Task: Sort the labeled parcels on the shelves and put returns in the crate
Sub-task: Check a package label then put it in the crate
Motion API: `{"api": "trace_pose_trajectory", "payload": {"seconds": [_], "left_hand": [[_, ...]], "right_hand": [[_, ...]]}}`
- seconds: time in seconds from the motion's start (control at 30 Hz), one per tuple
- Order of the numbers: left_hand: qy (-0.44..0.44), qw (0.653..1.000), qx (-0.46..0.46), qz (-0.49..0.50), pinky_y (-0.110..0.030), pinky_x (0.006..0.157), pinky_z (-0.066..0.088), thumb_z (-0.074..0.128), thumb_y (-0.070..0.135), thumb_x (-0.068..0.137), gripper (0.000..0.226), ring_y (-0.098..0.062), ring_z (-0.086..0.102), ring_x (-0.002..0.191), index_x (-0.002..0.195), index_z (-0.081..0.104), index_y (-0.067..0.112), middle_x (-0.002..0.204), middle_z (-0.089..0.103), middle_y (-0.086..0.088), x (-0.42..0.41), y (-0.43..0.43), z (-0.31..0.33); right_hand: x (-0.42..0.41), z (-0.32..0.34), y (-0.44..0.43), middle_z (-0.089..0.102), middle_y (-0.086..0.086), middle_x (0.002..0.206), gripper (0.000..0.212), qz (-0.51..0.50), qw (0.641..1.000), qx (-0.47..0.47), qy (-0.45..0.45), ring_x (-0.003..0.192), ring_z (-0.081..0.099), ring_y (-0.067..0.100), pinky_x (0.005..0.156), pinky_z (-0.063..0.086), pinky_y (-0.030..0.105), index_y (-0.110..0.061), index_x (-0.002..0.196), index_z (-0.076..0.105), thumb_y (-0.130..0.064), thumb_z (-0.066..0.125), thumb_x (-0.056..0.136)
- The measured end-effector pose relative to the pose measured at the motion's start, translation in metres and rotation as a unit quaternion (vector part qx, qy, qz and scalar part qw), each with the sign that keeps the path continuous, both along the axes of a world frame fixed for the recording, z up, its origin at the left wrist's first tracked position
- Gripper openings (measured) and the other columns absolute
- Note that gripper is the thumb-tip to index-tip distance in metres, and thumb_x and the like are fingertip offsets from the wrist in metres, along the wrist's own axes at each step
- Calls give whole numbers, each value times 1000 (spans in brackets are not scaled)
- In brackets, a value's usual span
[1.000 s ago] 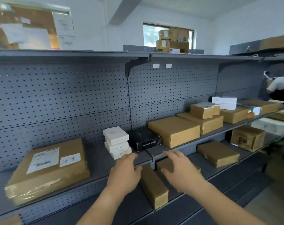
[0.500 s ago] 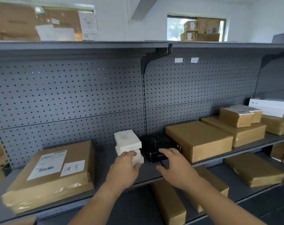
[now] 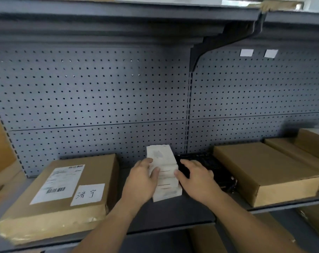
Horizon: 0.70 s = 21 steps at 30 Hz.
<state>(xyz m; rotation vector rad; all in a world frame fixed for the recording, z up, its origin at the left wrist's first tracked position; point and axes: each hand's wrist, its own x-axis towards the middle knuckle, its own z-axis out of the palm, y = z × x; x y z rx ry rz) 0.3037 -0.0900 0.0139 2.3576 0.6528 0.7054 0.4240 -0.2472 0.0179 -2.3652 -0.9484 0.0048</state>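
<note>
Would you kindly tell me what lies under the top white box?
More white boxes, stacked on the grey shelf. The left hand and right hand cover their sides.

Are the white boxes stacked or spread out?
Stacked: the white boxes lie one atop another in a single pile on the shelf.

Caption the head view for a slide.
Left hand and right hand flank a stack of white boxes on a grey shelf.

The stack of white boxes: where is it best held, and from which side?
Clamp the stack of white boxes low on its left and right faces, coming from the front. The boxes are separate and slightly offset, so lifting by the top one alone would probably leave the rest behind. The black box crowds its right side.
</note>
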Motion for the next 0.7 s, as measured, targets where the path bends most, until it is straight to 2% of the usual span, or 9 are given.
{"api": "trace_pose_trajectory", "payload": {"seconds": [0.13,0.23,0.33,0.4,0.47,0.53,0.6,0.7], "left_hand": [[-25,999,-16,43,-27,85,44,59,33,102,35,-15,56,102,130,62,13,113,62,0,14,9,-4],[0,996,-55,70,-36,89,52,55,42,102,34,-18,61,97,116,66,13,106,63,4,28,19,-10],[25,990,-102,91,-47,88,56,47,56,99,45,-22,65,91,98,69,17,94,69,-1,37,25,-14],[13,988,-119,95,-51,86,56,44,65,90,52,-25,66,89,89,71,20,86,71,-2,41,27,-20],[-9,988,-126,91,-53,85,57,43,68,85,54,-24,67,89,89,72,23,85,72,2,41,25,-22],[-36,988,-132,68,-47,87,59,52,54,95,36,-13,68,95,107,74,29,97,75,11,36,17,-13],[-85,985,-146,48,-35,87,61,58,29,102,23,-1,67,98,122,71,32,109,73,18,33,7,0],[-145,977,-152,38,-8,80,51,61,12,101,32,12,63,98,112,64,42,112,69,23,29,-7,20]], "right_hand": [[20,-3,18,47,-1,154,63,-1,1000,-7,5,139,44,18,116,25,44,-27,156,40,-61,38,103],[32,-4,31,53,2,147,61,17,999,-11,27,133,51,21,115,35,43,-22,152,47,-59,39,104],[41,-9,41,66,3,118,46,53,995,31,78,106,62,17,96,51,34,-21,133,64,-52,45,105],[43,-10,43,68,-1,109,39,69,991,59,101,97,62,13,83,50,25,-20,126,67,-46,47,106],[41,-9,42,68,-5,113,32,79,986,92,112,99,61,8,75,45,13,-23,128,66,-39,51,106],[39,-9,38,68,-11,116,30,84,978,144,124,102,62,5,77,43,6,-28,133,64,-32,57,104],[36,-8,34,67,-16,119,33,75,964,207,148,106,64,2,86,47,12,-33,134,59,-27,62,101],[30,4,27,65,-21,117,35,77,921,304,231,98,67,-7,79,52,12,-37,126,54,-19,67,98]]}}
